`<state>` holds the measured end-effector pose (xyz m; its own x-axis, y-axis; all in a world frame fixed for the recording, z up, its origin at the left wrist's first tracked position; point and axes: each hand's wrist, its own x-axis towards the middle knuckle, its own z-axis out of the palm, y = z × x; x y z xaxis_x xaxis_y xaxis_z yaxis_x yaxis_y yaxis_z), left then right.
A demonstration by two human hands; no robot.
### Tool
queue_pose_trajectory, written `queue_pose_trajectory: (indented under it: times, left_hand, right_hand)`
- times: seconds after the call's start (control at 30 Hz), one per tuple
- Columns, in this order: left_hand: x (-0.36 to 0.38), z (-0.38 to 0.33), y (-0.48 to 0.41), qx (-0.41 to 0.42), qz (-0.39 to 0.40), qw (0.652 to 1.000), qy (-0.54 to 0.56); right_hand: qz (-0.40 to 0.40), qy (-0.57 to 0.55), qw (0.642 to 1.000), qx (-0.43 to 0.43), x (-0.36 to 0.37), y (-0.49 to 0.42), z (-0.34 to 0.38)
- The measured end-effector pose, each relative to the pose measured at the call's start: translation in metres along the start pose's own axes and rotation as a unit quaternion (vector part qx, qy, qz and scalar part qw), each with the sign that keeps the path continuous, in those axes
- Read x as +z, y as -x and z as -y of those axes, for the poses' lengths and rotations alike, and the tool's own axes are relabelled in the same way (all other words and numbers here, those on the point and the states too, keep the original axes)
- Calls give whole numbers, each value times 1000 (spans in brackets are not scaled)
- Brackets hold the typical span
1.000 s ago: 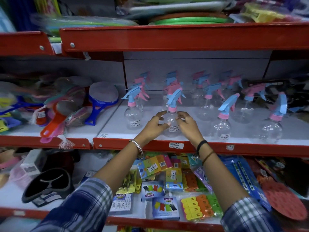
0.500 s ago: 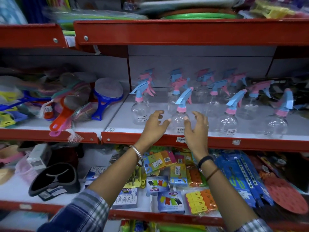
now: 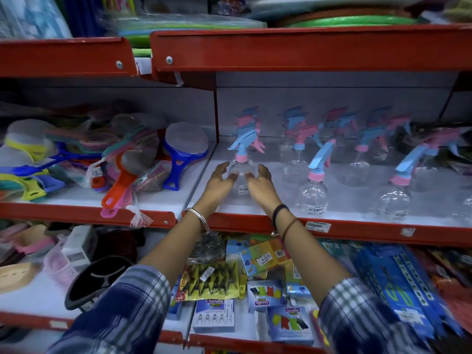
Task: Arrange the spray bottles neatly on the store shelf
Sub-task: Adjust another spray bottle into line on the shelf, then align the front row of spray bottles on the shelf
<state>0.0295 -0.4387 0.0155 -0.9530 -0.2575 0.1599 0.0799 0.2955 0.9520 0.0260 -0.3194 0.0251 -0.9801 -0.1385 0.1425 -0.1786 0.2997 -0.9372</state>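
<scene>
my left hand (image 3: 219,184) and my right hand (image 3: 261,185) are cupped on either side of one clear spray bottle (image 3: 241,175) with a pink collar and a blue trigger. fingers are spread and curved round its shoulders; whether the palms actually press the plastic i cannot tell, since the frame is blurred there. neither hand is closed.

that bottle stands upright on the white shelf (image 3: 281,213), at the shelf's left end, just right of the red upright divider (image 3: 216,116). its trigger points left, toward the divider, with a narrow strip of bare white board between the bottle and the shelf's left edge. in front of the bottle there is open board down to the red front lip (image 3: 370,232).

to the right of the held bottle, a second front bottle (image 3: 313,192) stands near the lip, well apart from mine, and a third front bottle (image 3: 394,200) stands further right again. wide white gaps lie between these three. behind them, against the grey back wall, a back row of spray bottles (image 3: 344,134) sits closer together, pink and blue heads overlapping in view.

left of the divider, on the neighbouring shelf, a heap of plastic strainers (image 3: 120,172) reaches the edge, one orange handle hanging over its lip.
</scene>
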Motion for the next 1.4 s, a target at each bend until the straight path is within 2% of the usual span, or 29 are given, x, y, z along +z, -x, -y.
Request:
queue_pose_trajectory:
  times: [0.1, 0.37, 0.77, 0.9, 1.0, 1.1, 1.23, 1.4]
  left_hand:
    - [-6, -1, 3, 11, 39, 999, -7]
    - [-28, 0, 24, 52, 76, 995, -34]
    - [-34, -12, 57, 48, 119, 987, -98]
    - [-28, -15, 68, 37, 83, 990, -108]
    - [-20, -22, 90, 43, 18, 998, -42]
    - [-10, -29, 111, 54, 9, 998, 9]
    - [-3, -26, 117, 40, 29, 999, 6]
    - [-7, -23, 104, 4, 16, 1000, 18]
  right_hand:
    - [20, 8, 1000, 13, 1, -8, 2]
    - [2, 22, 1000, -14, 4, 14, 4]
    - [-29, 76, 997, -7, 10, 48, 2]
    - [-31, 49, 998, 4, 9, 51, 6]
    - [-23, -50, 998, 10, 5, 51, 12]
    - [9, -119, 993, 19, 3, 50, 11]
    - [10, -126, 992, 25, 1, 53, 9]
    - [4, -106, 994, 23, 2, 62, 8]
